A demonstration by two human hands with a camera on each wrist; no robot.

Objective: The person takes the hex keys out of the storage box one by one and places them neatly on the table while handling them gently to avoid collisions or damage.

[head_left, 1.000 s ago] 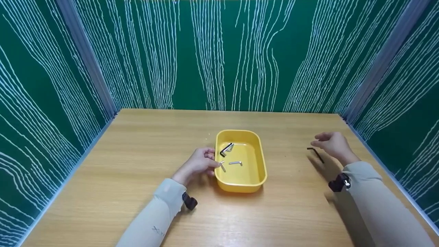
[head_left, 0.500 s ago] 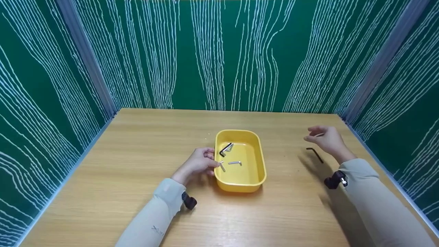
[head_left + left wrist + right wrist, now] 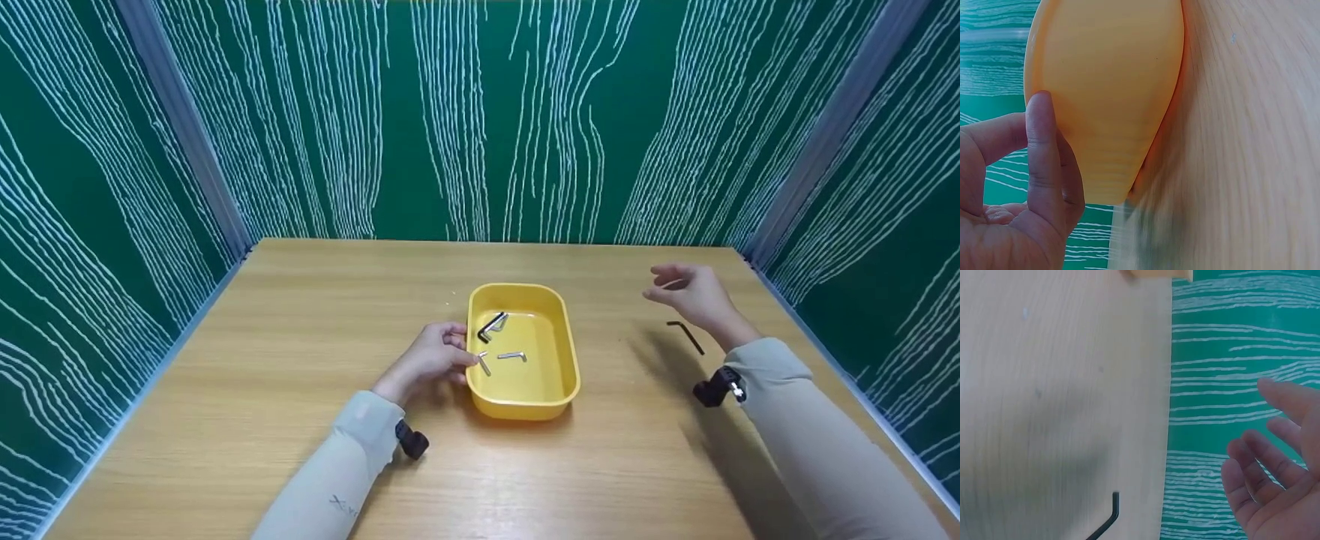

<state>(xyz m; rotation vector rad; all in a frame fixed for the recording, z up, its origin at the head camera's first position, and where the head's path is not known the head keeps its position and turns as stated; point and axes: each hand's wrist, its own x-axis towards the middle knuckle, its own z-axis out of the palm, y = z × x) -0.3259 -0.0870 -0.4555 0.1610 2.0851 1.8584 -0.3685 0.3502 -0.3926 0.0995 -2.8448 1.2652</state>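
Note:
A yellow plastic tray (image 3: 551, 405) stands mid-table. My left hand (image 3: 435, 352) grips its left wall, thumb at the rim and fingers against the outside, as the left wrist view shows. Several hex keys lie in the tray: a black hex key (image 3: 491, 327) beside a silver one at the back left, a silver hex key (image 3: 512, 356) in the middle, and another silver hex key (image 3: 484, 364) near my thumb. My right hand (image 3: 697, 296) hovers over the table with fingers loosely bent and nothing in them. A black hex key (image 3: 686, 337) lies on the wood just below it.
The wooden table (image 3: 337, 300) is walled at the back and sides by green panels (image 3: 420, 150) with white wavy lines. Black wrist cameras (image 3: 412, 440) are strapped to both sleeves. Tiny pale specks lie left of the tray's far end.
My right hand has moved left and away from me, leaving the black hex key on the table. The left hand and the tray stay in place.

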